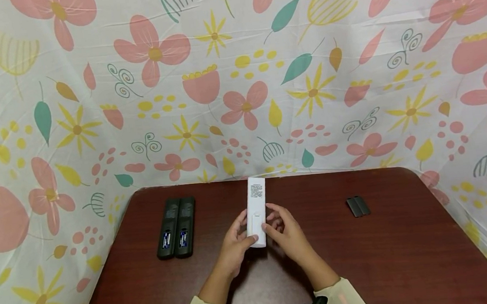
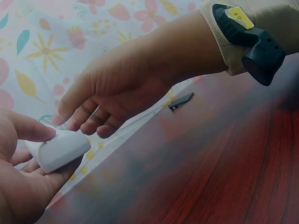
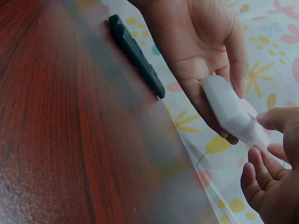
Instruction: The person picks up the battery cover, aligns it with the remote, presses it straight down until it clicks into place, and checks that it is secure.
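Observation:
A white remote control [image 1: 256,214] is held above the table, its back with a printed code and the battery cover facing up. My left hand [image 1: 233,246] grips its lower left side, thumb on the back and fingers underneath. From the right, my right hand [image 1: 290,233] has its thumb on the remote's edge near the cover, with the index finger at the side; the other fingers are loosely curled. In the right wrist view, the white remote [image 3: 226,105] lies across the left hand's fingers. The cover still sits on the back.
Two black remote controls [image 1: 172,229] lie side by side on the left of the brown table [image 1: 395,264], blue batteries showing in their uncovered compartments. Two small black battery covers [image 1: 358,206] lie together on the right. A flower-patterned cloth [image 1: 244,64] hangs behind the table.

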Demonstrator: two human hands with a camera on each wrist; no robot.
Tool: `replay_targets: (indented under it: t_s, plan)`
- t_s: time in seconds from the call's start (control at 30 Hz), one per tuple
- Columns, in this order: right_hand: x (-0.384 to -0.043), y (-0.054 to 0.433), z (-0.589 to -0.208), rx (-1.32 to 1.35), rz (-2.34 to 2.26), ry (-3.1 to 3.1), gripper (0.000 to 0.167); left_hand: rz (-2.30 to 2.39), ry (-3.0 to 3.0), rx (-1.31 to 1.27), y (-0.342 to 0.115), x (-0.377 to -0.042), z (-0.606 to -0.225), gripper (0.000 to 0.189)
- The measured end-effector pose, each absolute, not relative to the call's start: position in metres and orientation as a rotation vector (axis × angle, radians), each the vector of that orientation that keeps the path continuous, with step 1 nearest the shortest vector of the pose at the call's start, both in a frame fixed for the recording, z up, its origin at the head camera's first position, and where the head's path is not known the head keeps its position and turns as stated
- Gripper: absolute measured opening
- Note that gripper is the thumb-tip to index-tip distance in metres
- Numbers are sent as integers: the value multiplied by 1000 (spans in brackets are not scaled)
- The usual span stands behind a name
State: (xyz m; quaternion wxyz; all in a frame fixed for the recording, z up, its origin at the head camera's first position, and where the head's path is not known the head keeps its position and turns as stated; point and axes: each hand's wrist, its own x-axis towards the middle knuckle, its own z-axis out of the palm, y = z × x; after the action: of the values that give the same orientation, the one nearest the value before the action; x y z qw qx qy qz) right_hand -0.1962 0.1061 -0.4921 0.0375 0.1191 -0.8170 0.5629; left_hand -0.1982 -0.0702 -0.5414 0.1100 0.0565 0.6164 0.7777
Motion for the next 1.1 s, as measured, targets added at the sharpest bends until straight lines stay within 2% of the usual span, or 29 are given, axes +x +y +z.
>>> replay_targets:
  t_s: [0.5, 0.8, 1.1]
  plan:
    - [-200, 108, -500, 243, 1927, -2559, 61, 2257, 1835, 130, -69, -197, -543, 77]
    - [-210, 109, -529, 212, 1944, -2516, 62, 2260, 1869, 63, -67, -199, -546, 53]
    - [-210, 109, -531, 260, 1957, -2474, 61, 2281, 1881, 7, -64, -199, -549, 52]
